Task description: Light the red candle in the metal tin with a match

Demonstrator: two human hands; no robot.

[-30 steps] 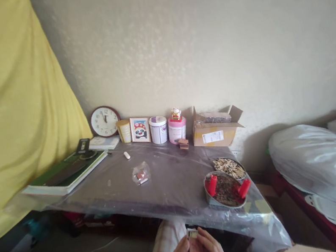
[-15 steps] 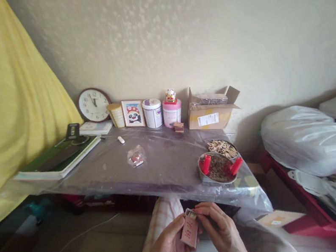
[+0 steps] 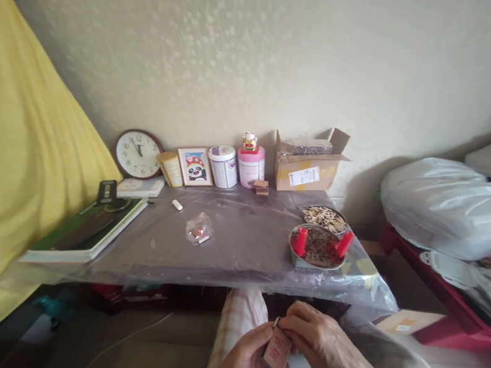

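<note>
My left hand is closed around a small pink matchbox with red characters on its face, held tilted above my lap. At the box's upper end, the fingers of my right hand are pinched together and touch its edge. Whatever lies between those fingertips is hidden. Beyond the hands, on the table's near right corner, a round tin holds dark grains and two red tubes. Just behind it is another tin filled with matchsticks.
The plastic-covered table bears a small plastic bag and a white stick. Along the wall stand a clock, a panda picture, canisters and an open cardboard box. A white bag lies at right.
The matchbox has tilted and sunk slightly. Matchsticks showed at its upper end before; now my right hand has moved in over that end and covers most of it.
</note>
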